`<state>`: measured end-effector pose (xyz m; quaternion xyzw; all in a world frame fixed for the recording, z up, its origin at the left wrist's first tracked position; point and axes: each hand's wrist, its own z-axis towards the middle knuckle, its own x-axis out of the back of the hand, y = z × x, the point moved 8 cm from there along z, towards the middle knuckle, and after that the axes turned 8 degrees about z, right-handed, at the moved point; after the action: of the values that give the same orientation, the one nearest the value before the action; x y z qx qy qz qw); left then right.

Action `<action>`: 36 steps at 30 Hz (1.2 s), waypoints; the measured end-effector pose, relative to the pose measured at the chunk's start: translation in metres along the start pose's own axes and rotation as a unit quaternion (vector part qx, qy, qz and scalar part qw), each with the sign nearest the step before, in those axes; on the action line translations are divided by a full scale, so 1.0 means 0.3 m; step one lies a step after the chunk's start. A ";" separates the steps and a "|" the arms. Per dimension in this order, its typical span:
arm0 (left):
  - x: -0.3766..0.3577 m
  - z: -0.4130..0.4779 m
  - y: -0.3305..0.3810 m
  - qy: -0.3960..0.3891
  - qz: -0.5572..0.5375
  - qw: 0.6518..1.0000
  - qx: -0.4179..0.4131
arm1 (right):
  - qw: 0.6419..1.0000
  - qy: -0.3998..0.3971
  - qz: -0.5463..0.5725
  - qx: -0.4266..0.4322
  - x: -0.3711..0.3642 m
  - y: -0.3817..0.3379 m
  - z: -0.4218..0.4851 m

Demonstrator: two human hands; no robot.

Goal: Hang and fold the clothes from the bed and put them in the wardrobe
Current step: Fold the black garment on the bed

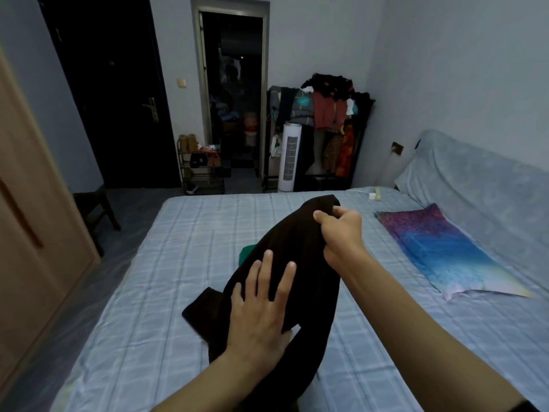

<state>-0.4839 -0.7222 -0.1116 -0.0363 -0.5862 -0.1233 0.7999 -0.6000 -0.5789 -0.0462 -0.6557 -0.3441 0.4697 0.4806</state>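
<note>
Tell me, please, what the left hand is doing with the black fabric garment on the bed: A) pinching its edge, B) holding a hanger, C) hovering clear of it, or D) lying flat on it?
D: the left hand lies flat with straight, spread fingers on the black fabric garment, while the right hand grips its upper end.

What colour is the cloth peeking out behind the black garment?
Green. The cloth shows beside the black garment, head view.
</note>
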 end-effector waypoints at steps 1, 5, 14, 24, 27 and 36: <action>0.008 0.014 -0.027 0.034 -0.018 0.999 0.011 | 1.000 -0.007 -0.009 -0.003 -0.006 0.011 -0.005; 0.057 0.066 -0.099 0.124 -0.097 0.987 0.015 | 0.996 -0.053 -0.067 0.021 -0.023 0.030 -0.060; 0.138 0.122 -0.249 0.118 -0.135 0.981 0.069 | 0.796 -0.238 -0.432 0.350 -0.095 -0.138 -0.263; 0.139 0.136 -0.183 0.061 -0.197 0.975 0.080 | 0.711 -0.295 -0.573 0.283 -0.089 0.158 -0.352; 0.143 0.131 -0.180 0.070 -0.197 0.975 0.081 | 0.689 -0.244 -0.593 0.338 -0.101 0.172 -0.376; 0.115 0.056 -0.137 0.104 -0.132 0.985 0.029 | 0.717 -0.194 -0.576 0.342 -0.118 0.132 -0.363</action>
<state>-0.4996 -0.7639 -0.0771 0.0772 -0.5026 -0.2139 0.8341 -0.5085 -0.6562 -0.0632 -0.0165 -0.5568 0.3049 0.7725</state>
